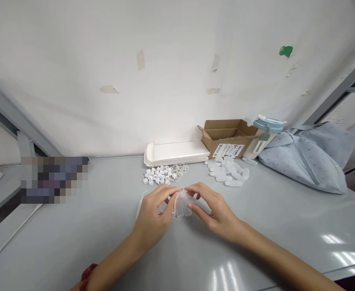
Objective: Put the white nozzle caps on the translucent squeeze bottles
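In the head view, my left hand (155, 208) and my right hand (218, 208) meet near the table's middle. Between them are several small translucent plastic pieces (182, 205), fanned out with their narrow ends together at the top. Thumb and fingers of my left hand pinch their left side, where a thin cream-coloured strip shows. My right hand's fingers close on the right side of the bunch. Fingertips hide the exact grip points. Behind my left hand lie small white caps (157, 176) and a tangle of thin pale loops (181, 171).
More translucent pieces (233, 169) lie loose behind my right hand. A stack of white trays (177, 152), an open cardboard box (226, 139), a blue-lidded bottle (264, 135) and a light-blue fabric bag (305, 161) stand by the wall. A white cable (13, 234) runs at left.
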`<act>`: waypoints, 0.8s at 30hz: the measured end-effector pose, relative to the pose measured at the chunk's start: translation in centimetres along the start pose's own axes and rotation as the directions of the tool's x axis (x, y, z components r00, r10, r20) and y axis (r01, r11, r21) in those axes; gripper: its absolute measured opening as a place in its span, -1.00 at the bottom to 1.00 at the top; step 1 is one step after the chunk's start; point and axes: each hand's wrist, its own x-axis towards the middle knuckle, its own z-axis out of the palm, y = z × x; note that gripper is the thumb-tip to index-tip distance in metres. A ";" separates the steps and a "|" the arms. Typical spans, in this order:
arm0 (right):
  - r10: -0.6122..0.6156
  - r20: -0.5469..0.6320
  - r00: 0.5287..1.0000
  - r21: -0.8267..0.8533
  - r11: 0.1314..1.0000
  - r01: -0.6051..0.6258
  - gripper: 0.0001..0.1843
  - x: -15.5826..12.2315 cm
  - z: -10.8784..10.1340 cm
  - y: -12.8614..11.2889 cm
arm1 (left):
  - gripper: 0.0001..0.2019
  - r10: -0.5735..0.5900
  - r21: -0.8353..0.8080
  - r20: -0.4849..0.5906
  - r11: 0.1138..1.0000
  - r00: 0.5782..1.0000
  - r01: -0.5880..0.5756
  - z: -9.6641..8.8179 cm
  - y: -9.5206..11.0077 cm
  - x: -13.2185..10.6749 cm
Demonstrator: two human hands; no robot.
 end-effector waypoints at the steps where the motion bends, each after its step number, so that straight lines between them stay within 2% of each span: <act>1: 0.010 0.003 1.000 0.006 1.000 -0.010 -0.64 0.0 0.0 -0.1 | -0.77 0.046 0.028 0.006 0.999 0.999 -0.046 0.0 0.0 0.0; 3: 0.023 0.006 1.000 0.010 1.000 -0.023 -0.64 -0.1 -0.1 -0.3 | -0.78 0.110 0.074 0.003 0.991 0.994 -0.110 0.1 -0.1 0.0; 6: 0.009 0.007 1.000 -0.006 1.000 -0.009 -0.61 -0.2 0.0 -0.3 | -0.79 0.117 0.114 -0.017 0.987 0.993 -0.114 0.1 0.0 0.1; 12: -0.024 0.007 1.000 -0.081 0.996 0.025 -0.60 -0.6 0.5 0.3 | -0.81 0.005 0.110 0.022 0.994 1.000 -0.007 0.2 -0.2 0.3; 18: -0.128 0.017 0.992 -0.193 0.973 0.129 -0.64 -0.4 0.7 0.3 | -0.71 -0.127 0.136 0.081 0.984 0.989 0.115 0.1 -0.1 0.2; 24: -0.169 -0.054 0.984 -0.205 0.966 0.154 -0.63 -0.3 1.1 0.3 | -0.69 -0.256 -0.019 0.145 0.965 0.956 0.262 0.1 0.3 0.4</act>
